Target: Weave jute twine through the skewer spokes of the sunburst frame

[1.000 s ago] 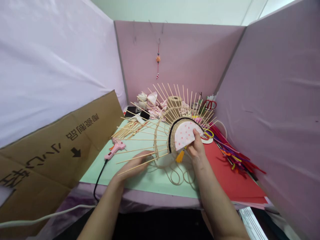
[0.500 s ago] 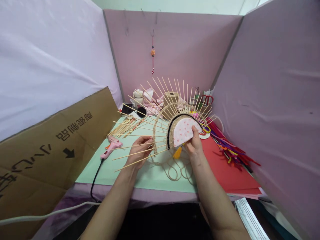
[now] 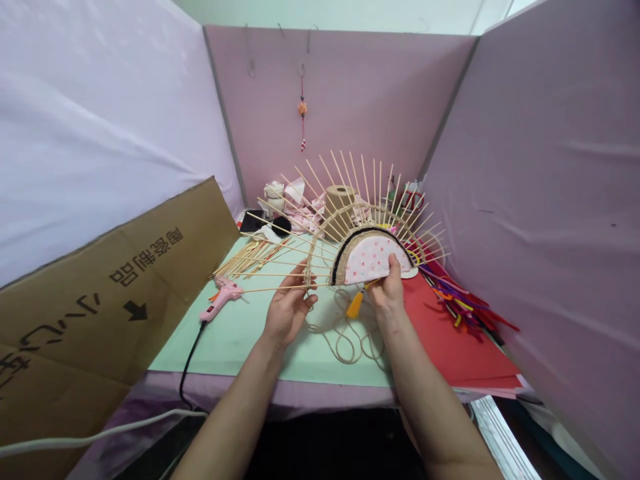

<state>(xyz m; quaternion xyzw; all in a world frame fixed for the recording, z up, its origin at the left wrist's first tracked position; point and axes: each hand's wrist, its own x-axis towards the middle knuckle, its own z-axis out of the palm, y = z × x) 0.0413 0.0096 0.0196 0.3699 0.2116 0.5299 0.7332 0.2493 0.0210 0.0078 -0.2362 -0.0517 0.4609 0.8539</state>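
My right hand (image 3: 389, 287) grips the flat lower edge of a fan-shaped stick craft, thumb on its half-round white panel (image 3: 367, 259) with pink dots. Black and tan cord bands edge the panel, and thin wooden sticks (image 3: 320, 175) radiate from it. An arc of jute twine (image 3: 311, 257) crosses the sticks partway out. At the arc's left end, my left hand (image 3: 289, 307) has its fingers closed around the twine and lowest sticks. A yellow tassel (image 3: 355, 305) hangs under the panel. Loose twine (image 3: 345, 347) lies in loops on the table below.
A pink glue gun (image 3: 223, 298) lies on the left, beside loose sticks (image 3: 255, 257). Behind stand a twine spool (image 3: 340, 200) and a white bottle (image 3: 274, 197). Red sheets (image 3: 445, 340) and colourful pipe cleaners (image 3: 465, 300) lie right. A cardboard panel (image 3: 115, 300) leans at left.
The craft has turned clockwise, so its flat edge is now nearly level. My left hand has shifted slightly right and turned, its fingers now around the arc's end.
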